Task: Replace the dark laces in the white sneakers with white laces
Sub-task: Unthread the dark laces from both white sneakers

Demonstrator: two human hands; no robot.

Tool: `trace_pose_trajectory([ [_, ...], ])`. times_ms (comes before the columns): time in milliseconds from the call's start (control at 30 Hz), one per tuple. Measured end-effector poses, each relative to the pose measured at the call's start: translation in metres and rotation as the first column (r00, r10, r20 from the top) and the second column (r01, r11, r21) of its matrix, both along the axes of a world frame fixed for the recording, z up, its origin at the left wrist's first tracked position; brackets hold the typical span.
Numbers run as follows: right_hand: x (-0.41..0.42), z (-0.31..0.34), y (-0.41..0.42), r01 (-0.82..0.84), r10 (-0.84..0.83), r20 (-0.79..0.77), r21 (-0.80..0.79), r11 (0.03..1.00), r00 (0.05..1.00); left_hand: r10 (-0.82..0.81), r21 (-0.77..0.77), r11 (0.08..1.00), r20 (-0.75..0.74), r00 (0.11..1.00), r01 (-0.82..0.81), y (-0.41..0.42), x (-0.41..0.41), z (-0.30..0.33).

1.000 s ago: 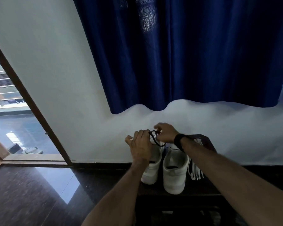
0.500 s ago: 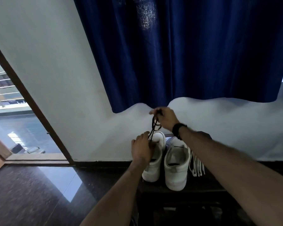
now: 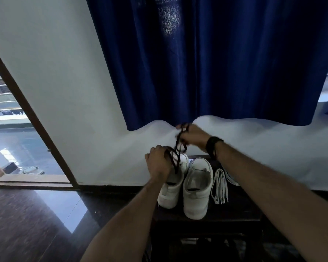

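Two white sneakers stand side by side on a dark low table (image 3: 240, 212), heels toward me: the left sneaker (image 3: 170, 191) and the right sneaker (image 3: 197, 188). My left hand (image 3: 158, 161) rests on the front of the left sneaker, fingers closed around the dark lace (image 3: 179, 148). My right hand (image 3: 194, 136), with a black wristband, is raised above the sneakers and pinches the upper loops of that same dark lace, which hangs between both hands. A bundle of white laces (image 3: 220, 184) lies on the table to the right of the right sneaker.
A dark blue curtain (image 3: 206, 63) hangs over the white wall behind the table. A brown door frame (image 3: 32, 118) and a glossy dark floor (image 3: 36, 220) are at the left. Dark items sit under the table.
My right hand has risen from the toe of the left sneaker, drawing the dark lace upward. My left hand has stayed on the left sneaker.
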State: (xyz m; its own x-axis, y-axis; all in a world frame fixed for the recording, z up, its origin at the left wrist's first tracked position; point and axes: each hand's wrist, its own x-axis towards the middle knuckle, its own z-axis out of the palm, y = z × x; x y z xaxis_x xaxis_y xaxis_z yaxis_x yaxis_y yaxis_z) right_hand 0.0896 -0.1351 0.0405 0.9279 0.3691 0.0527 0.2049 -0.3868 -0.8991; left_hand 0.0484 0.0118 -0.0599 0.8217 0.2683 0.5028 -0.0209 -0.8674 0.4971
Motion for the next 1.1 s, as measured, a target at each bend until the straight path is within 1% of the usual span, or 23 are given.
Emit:
trace_pose_trajectory([
  [33,0.001,-0.017,-0.001,-0.018,0.02,0.004,-0.231,0.973,1.0,-0.01,-0.048,0.999,0.05,0.999,0.012,-0.001,0.0,0.0],
  [67,0.0,-0.033,0.0,-0.041,0.05,0.015,-0.387,0.921,0.999,-0.039,-0.068,0.997,0.088,0.995,0.045,-0.003,0.0,0.0],
  [100,-0.003,-0.046,0.003,-0.064,0.085,0.026,-0.453,0.889,0.996,-0.083,-0.062,0.994,0.115,0.99,0.09,-0.005,-0.001,-0.001],
  [167,-0.009,-0.065,0.013,-0.073,0.114,0.063,-0.454,0.888,0.992,-0.157,-0.024,0.986,0.18,0.971,0.164,-0.009,-0.005,-0.006],
  [267,-0.014,-0.075,0.025,0.012,0.063,0.15,-0.457,0.89,0.987,-0.184,0.061,0.983,0.254,0.95,0.174,-0.007,-0.008,-0.009],
  [300,-0.014,-0.077,0.027,0.012,0.064,0.163,-0.427,0.904,0.985,-0.185,0.077,0.982,0.26,0.948,0.171,-0.004,-0.009,-0.011],
  [333,-0.013,-0.08,0.028,0.004,0.063,0.167,-0.372,0.928,0.984,-0.179,0.056,0.984,0.257,0.95,0.17,-0.002,-0.01,-0.013],
  [367,-0.012,-0.082,0.029,0.003,0.048,0.163,-0.297,0.955,0.985,-0.165,-0.003,0.985,0.239,0.957,0.17,0.0,-0.012,-0.016],
  [433,-0.005,-0.082,0.027,0.044,-0.021,0.155,-0.147,0.988,0.988,-0.131,-0.126,0.981,0.143,0.981,0.15,0.0,-0.016,-0.018],
  [467,0.0,-0.077,0.024,0.093,-0.081,0.158,-0.073,0.993,0.984,-0.123,-0.137,0.982,0.074,0.99,0.132,0.001,-0.016,-0.019],
  [500,0.005,-0.068,0.022,0.148,-0.148,0.147,0.012,0.989,0.978,-0.116,-0.091,0.989,0.011,0.993,0.116,0.002,-0.014,-0.021],
  [533,0.01,-0.057,0.02,0.192,-0.206,0.122,0.112,0.975,0.971,-0.102,-0.009,0.995,-0.042,0.994,0.102,0.004,-0.012,-0.022],
  [600,0.017,-0.027,0.017,0.223,-0.257,0.092,0.277,0.935,0.962,-0.055,0.119,0.991,-0.117,0.992,0.069,0.005,-0.01,-0.021],
  [667,0.019,0.011,0.016,0.172,-0.23,0.099,0.404,0.898,0.968,-0.022,0.196,0.979,-0.171,0.985,0.056,0.002,-0.007,-0.02],
  [700,0.018,0.031,0.016,0.134,-0.211,0.108,0.485,0.864,0.971,-0.009,0.24,0.969,-0.193,0.981,0.056,0.0,-0.004,-0.02],
  [767,0.012,0.074,0.013,0.073,-0.203,0.132,0.639,0.765,0.97,0.011,0.321,0.945,-0.232,0.973,0.066,-0.002,0.001,-0.021],
  [800,0.009,0.093,0.011,0.054,-0.204,0.14,0.684,0.727,0.969,0.011,0.348,0.934,-0.248,0.969,0.079,-0.003,0.003,-0.021],
  [867,0.002,0.115,0.007,0.016,-0.179,0.157,0.707,0.707,0.971,0.005,0.353,0.932,-0.251,0.968,0.086,-0.004,0.005,-0.021],
  [933,-0.005,0.114,0.006,-0.017,-0.114,0.157,0.657,0.754,0.981,-0.011,0.285,0.956,-0.195,0.981,0.067,-0.003,0.002,-0.02],
  [1033,-0.014,0.093,0.006,-0.056,-0.015,0.136,0.502,0.863,0.991,-0.06,0.029,0.998,-0.073,0.996,0.062,0.0,-0.007,-0.013],
  [1100,-0.023,0.083,0.008,-0.074,0.031,0.1,0.453,0.888,0.994,-0.138,-0.135,0.982,-0.021,0.99,0.134,0.002,-0.013,-0.005],
])
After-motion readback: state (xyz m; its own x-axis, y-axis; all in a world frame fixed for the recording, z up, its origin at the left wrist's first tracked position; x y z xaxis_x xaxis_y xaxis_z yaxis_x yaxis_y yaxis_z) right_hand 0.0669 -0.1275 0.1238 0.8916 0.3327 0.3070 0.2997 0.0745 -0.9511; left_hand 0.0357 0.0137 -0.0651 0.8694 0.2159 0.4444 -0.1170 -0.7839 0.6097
